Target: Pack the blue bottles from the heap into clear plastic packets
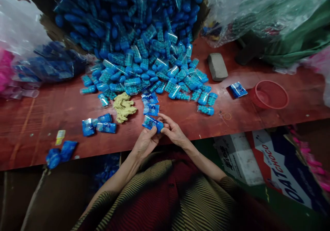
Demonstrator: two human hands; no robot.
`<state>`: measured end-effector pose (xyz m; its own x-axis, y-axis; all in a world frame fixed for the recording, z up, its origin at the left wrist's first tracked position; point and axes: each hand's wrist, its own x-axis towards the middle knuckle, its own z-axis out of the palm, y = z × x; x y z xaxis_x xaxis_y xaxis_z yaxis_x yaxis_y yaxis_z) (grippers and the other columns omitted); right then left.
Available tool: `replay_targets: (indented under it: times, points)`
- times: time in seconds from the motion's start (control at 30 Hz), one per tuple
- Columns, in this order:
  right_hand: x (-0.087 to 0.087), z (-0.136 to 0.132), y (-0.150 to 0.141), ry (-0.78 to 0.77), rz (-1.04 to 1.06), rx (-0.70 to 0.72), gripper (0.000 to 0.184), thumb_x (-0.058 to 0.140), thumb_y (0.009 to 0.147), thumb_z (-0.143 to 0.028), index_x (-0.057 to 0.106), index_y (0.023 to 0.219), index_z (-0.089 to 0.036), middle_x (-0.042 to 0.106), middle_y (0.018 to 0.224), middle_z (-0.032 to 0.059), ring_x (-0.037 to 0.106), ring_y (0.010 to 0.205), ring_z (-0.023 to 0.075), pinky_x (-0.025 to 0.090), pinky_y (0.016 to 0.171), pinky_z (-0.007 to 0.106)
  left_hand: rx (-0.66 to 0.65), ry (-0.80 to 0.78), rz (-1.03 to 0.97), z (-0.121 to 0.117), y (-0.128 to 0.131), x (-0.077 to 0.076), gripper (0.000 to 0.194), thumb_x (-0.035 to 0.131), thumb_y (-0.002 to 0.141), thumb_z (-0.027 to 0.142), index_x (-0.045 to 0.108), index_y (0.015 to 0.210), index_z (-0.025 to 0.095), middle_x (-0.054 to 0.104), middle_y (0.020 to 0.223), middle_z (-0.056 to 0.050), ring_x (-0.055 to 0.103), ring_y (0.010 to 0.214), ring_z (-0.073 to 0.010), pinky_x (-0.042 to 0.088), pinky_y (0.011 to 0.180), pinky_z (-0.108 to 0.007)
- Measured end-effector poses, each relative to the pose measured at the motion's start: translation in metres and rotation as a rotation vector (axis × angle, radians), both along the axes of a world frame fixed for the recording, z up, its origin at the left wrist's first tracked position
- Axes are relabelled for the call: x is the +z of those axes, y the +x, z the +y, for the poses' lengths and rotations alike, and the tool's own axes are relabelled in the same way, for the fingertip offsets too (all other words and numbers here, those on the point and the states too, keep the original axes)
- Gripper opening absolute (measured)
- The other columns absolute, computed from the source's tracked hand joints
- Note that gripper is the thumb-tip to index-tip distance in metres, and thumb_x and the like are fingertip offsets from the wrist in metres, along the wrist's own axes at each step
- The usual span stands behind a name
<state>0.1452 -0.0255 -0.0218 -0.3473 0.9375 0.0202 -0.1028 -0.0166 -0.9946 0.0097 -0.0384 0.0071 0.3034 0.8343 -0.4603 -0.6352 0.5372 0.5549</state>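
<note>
Near the table's front edge, a small clear bottle of blue beads (152,123) with a blue printed sleeve around it lies between my two hands. My left hand (146,142) is closed on it from below, thumb on its side. The fingers of my right hand (173,131) pinch its blue end. Just beyond are flat blue printed sleeves (151,109) in a short row. To their left sits a crumpled pale-yellow lump (124,108), its material unclear. A large heap of bead-filled bottles (144,66) spreads behind.
Sleeved bottles (106,127) lie at left, others (54,157) at the front-left edge. At right are a grey block (217,67), a blue packet (237,90) and a red basket (269,95). Plastic bags (48,62) flank the heap. Below the table stands a printed carton (281,169).
</note>
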Motion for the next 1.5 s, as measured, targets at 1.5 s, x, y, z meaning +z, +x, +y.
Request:
replay_targets:
  times: [1.5]
  points:
    - [-0.003, 0.062, -0.02, 0.482, -0.908, -0.151, 0.021, 0.054, 0.089, -0.032, 0.071, 0.099, -0.025, 0.067, 0.091, 0.0035, 0.057, 0.087, 0.0159, 0.036, 0.077, 0.029, 0.343, -0.095, 0.507, 0.051, -0.008, -0.025, 0.025, 0.074, 0.061, 0.025, 0.055, 0.071, 0.012, 0.057, 0.052, 0.003, 0.051, 0.038, -0.0067, 0.038, 0.039, -0.017]
